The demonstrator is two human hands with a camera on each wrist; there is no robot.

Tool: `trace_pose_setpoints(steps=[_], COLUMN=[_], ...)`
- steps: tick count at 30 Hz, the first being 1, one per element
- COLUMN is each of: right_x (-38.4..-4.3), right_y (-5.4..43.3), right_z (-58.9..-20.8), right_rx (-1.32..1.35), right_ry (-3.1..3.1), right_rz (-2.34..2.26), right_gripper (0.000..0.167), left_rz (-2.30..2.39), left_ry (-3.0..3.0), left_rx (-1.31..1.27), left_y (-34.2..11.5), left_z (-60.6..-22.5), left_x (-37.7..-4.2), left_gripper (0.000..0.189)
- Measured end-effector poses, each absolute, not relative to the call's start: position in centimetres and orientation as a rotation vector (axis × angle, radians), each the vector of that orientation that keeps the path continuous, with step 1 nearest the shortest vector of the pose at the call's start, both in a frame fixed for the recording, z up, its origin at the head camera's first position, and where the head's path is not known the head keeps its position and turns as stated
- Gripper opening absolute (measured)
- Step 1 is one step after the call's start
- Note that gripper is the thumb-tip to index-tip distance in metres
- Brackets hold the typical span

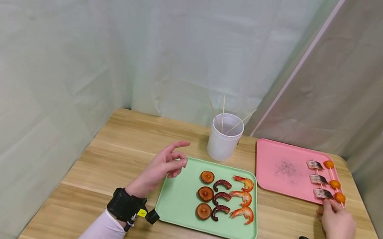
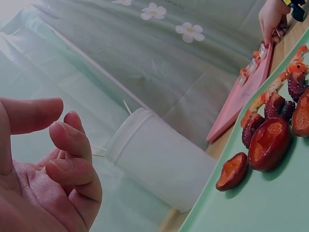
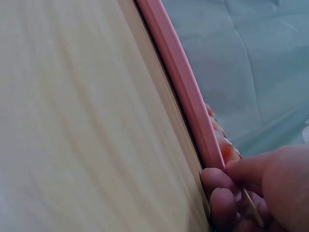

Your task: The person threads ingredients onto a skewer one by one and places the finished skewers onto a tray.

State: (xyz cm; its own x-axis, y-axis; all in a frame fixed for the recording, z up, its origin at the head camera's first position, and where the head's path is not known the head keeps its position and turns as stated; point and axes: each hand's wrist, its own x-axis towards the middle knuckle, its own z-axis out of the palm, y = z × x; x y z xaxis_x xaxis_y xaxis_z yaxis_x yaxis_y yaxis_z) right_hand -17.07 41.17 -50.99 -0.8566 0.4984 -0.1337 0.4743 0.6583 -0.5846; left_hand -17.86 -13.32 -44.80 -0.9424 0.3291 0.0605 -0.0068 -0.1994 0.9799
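Note:
At the near right corner of the pink tray (image 1: 281,185), my right hand (image 1: 339,224) pinches the thin wooden stick (image 3: 252,208) of a skewer between thumb and fingers. Beside its fingertips lies a row of silvery fish pieces (image 1: 318,179) on a stick, with a skewer of orange balls (image 1: 335,184) to the right. The held stick seems to be the fish skewer's; the fingers partly hide it. My left hand (image 1: 162,165) hovers over the left edge of the green tray (image 1: 176,210), empty, its index finger extended and the others loosely bent.
On the green tray lie columns of brown mushroom caps (image 1: 205,194), purple octopus tentacles (image 1: 221,198) and orange shrimp (image 1: 244,198). Behind it stands a white tub (image 1: 223,144) with 3 thin sticks (image 1: 223,110) leaning in it. Curtains (image 1: 204,45) hang around the wooden table (image 1: 113,157).

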Motion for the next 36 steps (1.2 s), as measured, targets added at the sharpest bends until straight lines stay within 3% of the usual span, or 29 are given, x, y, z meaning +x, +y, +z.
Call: trace_pose_setpoints(steps=[13, 23, 29, 36], right_x=[-16.2, -15.2, -15.3, -17.7], right_y=[40.4, 39.6, 37.9, 32.3], right_z=[-51.3, -48.8, -47.0, -44.0], right_rx=[-0.879, -0.797, -0.619, -0.088], right_ry=[-2.821, -2.978, -2.967, -2.785], right_rz=[0.972, 0.815, 0.736, 1.048], right_gripper=[0.061, 0.067, 0.07, 0.052], left_rz=[2.233, 2.24, 2.248, 2.182], left_ry=[1.811, 1.869, 1.921, 1.979], left_rx=[0.38, 0.355, 0.329, 0.26], left_y=[-13.2, -14.0, -14.9, -14.6], left_z=[-45.3, -44.5, -44.2, -43.6], left_x=[-17.5, -17.9, -18.2, -20.1], left_gripper=[0.06, 0.057, 0.054, 0.045])
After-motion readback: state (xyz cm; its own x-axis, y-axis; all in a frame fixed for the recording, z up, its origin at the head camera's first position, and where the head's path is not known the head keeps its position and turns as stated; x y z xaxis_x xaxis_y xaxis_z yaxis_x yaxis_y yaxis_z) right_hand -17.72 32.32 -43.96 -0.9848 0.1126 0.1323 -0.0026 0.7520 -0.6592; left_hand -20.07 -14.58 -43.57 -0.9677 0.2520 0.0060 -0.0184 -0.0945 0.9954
